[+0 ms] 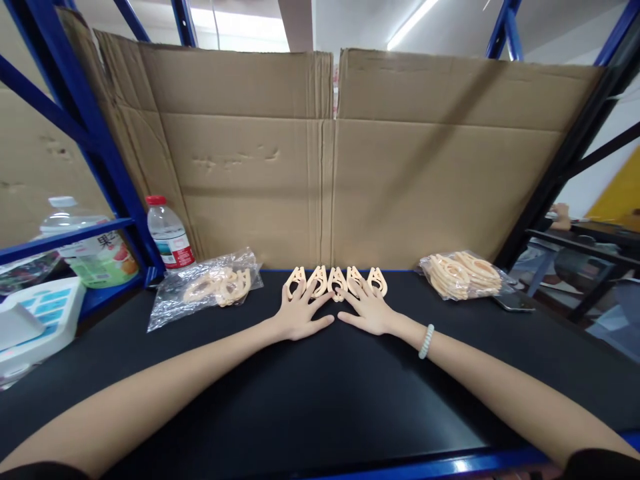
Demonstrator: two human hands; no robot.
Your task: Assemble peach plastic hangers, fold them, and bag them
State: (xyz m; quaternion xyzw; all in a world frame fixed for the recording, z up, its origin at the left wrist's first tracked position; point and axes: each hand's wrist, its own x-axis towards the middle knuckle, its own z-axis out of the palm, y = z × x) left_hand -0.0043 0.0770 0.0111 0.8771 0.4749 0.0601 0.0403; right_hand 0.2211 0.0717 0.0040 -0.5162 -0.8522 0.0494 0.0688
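Note:
Several peach plastic clips [336, 281] lie in a row at the back of the black tabletop [320, 400], against the cardboard wall. My left hand [300, 313] lies flat, fingers spread, fingertips resting on the left clips of the row. My right hand [367, 310] lies flat beside it, fingers spread over the right clips. Neither hand grips anything. A pale bead bracelet [426, 341] is on my right wrist.
A clear bag of peach clips [210, 288] lies left of the row; a fuller bag [463, 275] lies right, with a dark phone [515, 303] beside it. A red-capped water bottle [169, 233] stands at back left. Cardboard sheets [330, 160] close the back. Blue shelf posts [100, 133] flank the sides.

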